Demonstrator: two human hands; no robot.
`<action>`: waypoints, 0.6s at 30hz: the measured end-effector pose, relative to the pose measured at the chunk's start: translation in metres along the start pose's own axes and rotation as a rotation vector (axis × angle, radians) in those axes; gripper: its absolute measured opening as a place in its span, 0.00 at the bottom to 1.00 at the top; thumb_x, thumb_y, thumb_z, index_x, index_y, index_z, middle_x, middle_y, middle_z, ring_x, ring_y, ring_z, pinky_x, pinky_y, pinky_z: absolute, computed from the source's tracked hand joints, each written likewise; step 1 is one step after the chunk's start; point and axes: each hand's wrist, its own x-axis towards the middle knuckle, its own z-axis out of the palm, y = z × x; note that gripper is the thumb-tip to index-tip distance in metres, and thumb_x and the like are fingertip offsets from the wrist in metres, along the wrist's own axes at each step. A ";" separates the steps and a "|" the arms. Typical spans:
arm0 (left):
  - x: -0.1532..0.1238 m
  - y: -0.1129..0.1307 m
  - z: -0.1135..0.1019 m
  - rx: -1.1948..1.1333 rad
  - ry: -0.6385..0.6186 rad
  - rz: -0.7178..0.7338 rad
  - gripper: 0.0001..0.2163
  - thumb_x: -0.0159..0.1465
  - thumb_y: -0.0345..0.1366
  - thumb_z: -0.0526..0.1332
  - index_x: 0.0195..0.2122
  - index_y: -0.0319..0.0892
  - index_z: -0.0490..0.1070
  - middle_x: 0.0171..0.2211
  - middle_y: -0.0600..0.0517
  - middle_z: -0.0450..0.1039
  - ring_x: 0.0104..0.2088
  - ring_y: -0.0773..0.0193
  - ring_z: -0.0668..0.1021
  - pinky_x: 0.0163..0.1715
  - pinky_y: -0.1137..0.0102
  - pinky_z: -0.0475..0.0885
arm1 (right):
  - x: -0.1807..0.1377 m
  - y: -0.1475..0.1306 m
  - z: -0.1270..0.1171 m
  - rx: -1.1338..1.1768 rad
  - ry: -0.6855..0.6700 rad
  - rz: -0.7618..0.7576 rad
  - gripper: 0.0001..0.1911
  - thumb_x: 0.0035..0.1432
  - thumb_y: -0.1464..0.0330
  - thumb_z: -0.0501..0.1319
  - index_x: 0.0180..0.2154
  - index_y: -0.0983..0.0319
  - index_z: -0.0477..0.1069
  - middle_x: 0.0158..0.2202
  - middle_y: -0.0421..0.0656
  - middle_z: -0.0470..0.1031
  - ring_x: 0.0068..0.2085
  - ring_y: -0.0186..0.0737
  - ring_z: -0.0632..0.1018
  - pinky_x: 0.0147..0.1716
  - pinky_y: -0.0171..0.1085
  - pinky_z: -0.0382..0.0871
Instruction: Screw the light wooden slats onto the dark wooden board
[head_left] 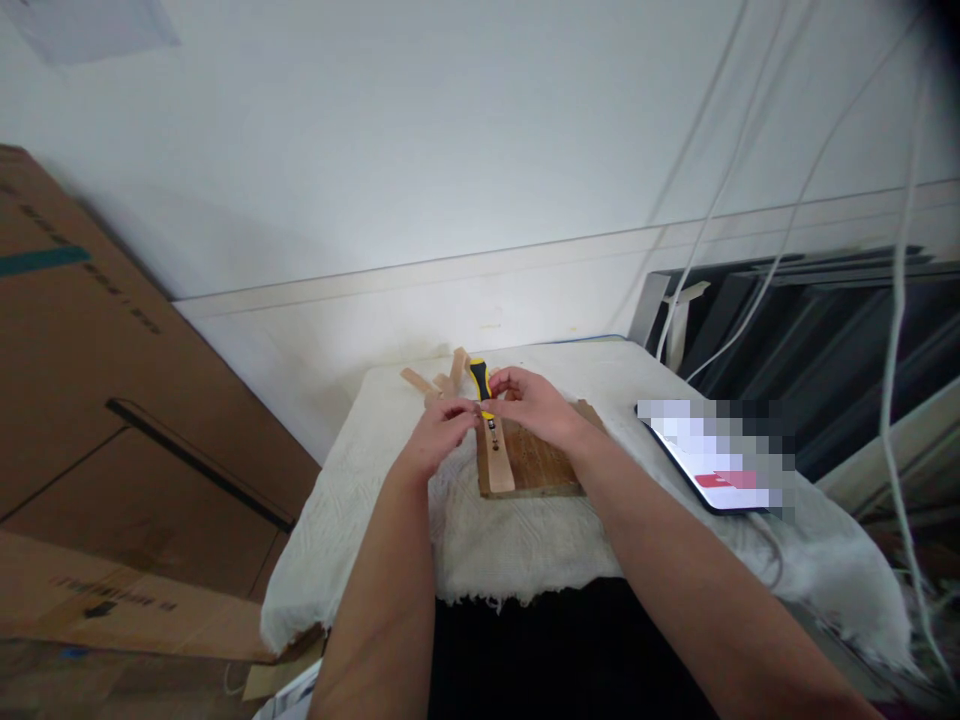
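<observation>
A screwdriver-shaped tool with a yellow-and-black handle points toward me, its dark metal end over a pale tan strip. The strip looks like leather and has several small dark holes down its middle. It lies along the left side of a brown wooden board. My left hand is closed in a pinch just left of the handle. From the other side, my right hand reaches in with curled fingers, its thumb across the handle's lower part. Whatever sits between the fingertips is too small to make out.
More tan strips lie behind my left hand on the white cloth covering the table. A lit tablet-like screen, partly blurred out, lies to the right. A large cardboard box stands left, and white cables hang at right.
</observation>
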 end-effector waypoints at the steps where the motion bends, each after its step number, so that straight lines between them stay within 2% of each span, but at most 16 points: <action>1: 0.000 0.001 -0.001 -0.036 0.069 0.020 0.05 0.52 0.35 0.62 0.28 0.38 0.73 0.16 0.60 0.58 0.17 0.75 0.58 0.18 0.75 0.51 | 0.000 0.000 0.000 -0.010 -0.009 -0.002 0.15 0.46 0.63 0.65 0.36 0.61 0.67 0.33 0.39 0.71 0.29 0.32 0.69 0.30 0.35 0.63; 3: 0.001 0.003 -0.001 -0.075 0.140 0.077 0.08 0.52 0.38 0.64 0.30 0.39 0.74 0.17 0.59 0.61 0.17 0.75 0.59 0.18 0.75 0.52 | 0.000 0.000 -0.001 -0.030 -0.018 -0.005 0.15 0.46 0.62 0.65 0.35 0.61 0.68 0.33 0.39 0.71 0.28 0.32 0.68 0.29 0.35 0.63; 7: 0.001 0.007 0.001 -0.071 0.194 0.165 0.11 0.50 0.40 0.67 0.31 0.38 0.76 0.20 0.57 0.66 0.20 0.74 0.63 0.22 0.75 0.57 | -0.001 -0.004 -0.002 -0.014 -0.028 -0.016 0.15 0.45 0.62 0.66 0.35 0.61 0.69 0.32 0.39 0.72 0.29 0.33 0.70 0.30 0.35 0.64; 13: 0.000 0.007 0.005 -0.084 0.213 0.188 0.12 0.50 0.41 0.68 0.32 0.39 0.77 0.22 0.55 0.69 0.21 0.73 0.65 0.22 0.75 0.60 | -0.003 -0.011 -0.002 0.055 0.010 -0.004 0.10 0.51 0.63 0.61 0.34 0.61 0.70 0.32 0.39 0.73 0.33 0.35 0.72 0.36 0.37 0.65; 18: 0.000 0.007 0.006 -0.092 0.213 0.171 0.12 0.50 0.40 0.68 0.33 0.38 0.77 0.21 0.55 0.70 0.18 0.75 0.65 0.18 0.76 0.59 | -0.001 -0.006 -0.002 0.118 0.048 -0.049 0.11 0.49 0.63 0.64 0.35 0.61 0.69 0.34 0.40 0.73 0.35 0.35 0.73 0.36 0.37 0.66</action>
